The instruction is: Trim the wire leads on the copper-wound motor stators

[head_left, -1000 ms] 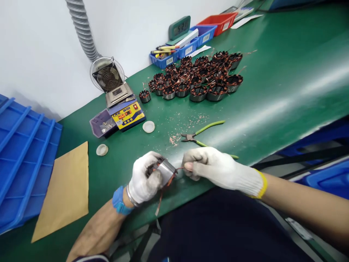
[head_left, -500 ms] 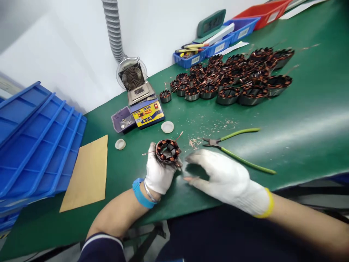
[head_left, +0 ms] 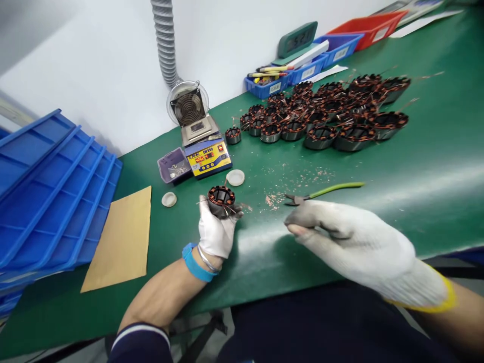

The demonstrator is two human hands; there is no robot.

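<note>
My left hand (head_left: 217, 232), in a white glove, holds a motor stator (head_left: 221, 200) upright over the green table. Copper windings and loose wire ends show around the stator's black-lined ring. My right hand (head_left: 351, 244), gloved in white with a yellow cuff, is to the right, apart from the stator. Its thumb and forefinger are pressed together; whatever may be between them is too small or hidden to make out. Just behind that hand lie the cutting pliers (head_left: 335, 188) with green handles, one handle covered by the glove. Copper wire clippings (head_left: 274, 200) lie by their jaws.
Many more stators (head_left: 321, 136) stand grouped at the back. Left of them are a solder pot (head_left: 207, 157) with a lit display, a purple tray (head_left: 174, 169) and two white lids (head_left: 235, 177). Brown cardboard (head_left: 121, 239) and blue crates (head_left: 56, 201) fill the left side.
My right hand has moved right, away from the stator to in front of the pliers, and its thumb and forefinger have come together. The stator in my left hand has tilted and turned.
</note>
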